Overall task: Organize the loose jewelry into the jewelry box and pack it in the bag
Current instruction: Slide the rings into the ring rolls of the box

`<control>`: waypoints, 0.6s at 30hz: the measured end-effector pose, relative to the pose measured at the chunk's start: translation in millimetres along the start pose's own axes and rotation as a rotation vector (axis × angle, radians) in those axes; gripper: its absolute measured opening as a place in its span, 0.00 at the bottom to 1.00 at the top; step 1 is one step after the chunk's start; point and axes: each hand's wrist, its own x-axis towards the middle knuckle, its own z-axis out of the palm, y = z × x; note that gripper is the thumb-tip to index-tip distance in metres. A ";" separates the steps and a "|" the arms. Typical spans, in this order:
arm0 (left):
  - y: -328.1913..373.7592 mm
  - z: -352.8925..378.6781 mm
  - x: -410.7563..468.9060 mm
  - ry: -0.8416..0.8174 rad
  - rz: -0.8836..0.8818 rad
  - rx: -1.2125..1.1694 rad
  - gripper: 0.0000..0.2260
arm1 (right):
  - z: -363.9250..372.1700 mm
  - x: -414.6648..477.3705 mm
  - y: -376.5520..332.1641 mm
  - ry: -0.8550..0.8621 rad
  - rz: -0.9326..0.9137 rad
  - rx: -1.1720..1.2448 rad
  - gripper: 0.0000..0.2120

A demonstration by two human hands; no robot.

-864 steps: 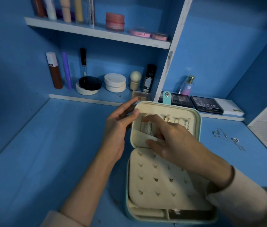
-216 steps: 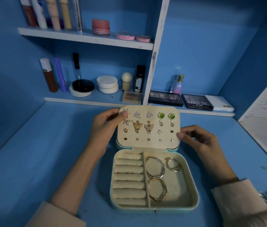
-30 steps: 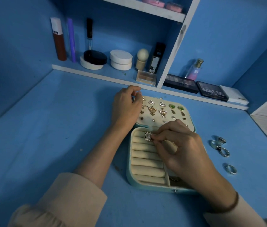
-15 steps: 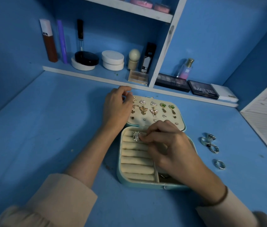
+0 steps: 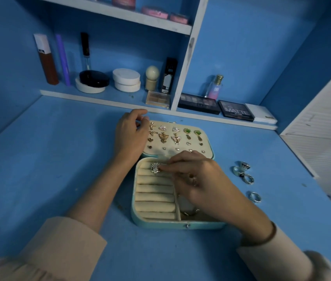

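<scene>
Blue tabletop [image 5: 49, 169], cosmetics shelf [image 5: 99, 100], jewelry box [image 5: 160, 224]

Count one jewelry box [image 5: 160, 224] with seven ring rolls [image 5: 154, 197] and one ring [image 5: 155, 168] seated in them. On the earring panel [image 5: 207, 142], count two green earrings [image 5: 187, 131], two silver triangular earrings [image 5: 162, 128] and two gold winged earrings [image 5: 163, 137]. The small studs are too fine to count. Count four loose rings [image 5: 255, 197] on the table [image 5: 59, 159]. On the shelf [image 5: 109, 98], count two dark palettes [image 5: 199, 103] and one perfume bottle [image 5: 214, 88].
</scene>
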 end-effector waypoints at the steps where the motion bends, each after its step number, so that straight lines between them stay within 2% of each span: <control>1: 0.0 0.5 0.5 -0.001 -0.003 -0.005 0.12 | -6.5 -1.7 0.0 -0.019 0.018 0.048 0.15; 3: -2.6 0.4 2.0 -0.003 0.002 -0.021 0.12 | -20.6 -5.1 1.6 0.012 0.046 0.093 0.14; 6: -5.7 3.4 3.6 -0.013 0.017 -0.036 0.11 | -50.4 -15.8 14.0 0.080 0.138 0.023 0.06; 8: -6.3 4.5 4.7 -0.014 0.011 -0.047 0.11 | -72.0 -25.2 28.4 0.007 0.215 -0.088 0.07; 13: -5.6 4.9 5.9 -0.002 0.008 -0.033 0.11 | -99.0 -47.8 62.2 -0.361 0.429 -0.365 0.07; 18: -4.5 4.6 4.6 -0.006 0.003 -0.019 0.11 | -99.6 -59.3 70.5 -0.404 0.532 -0.366 0.09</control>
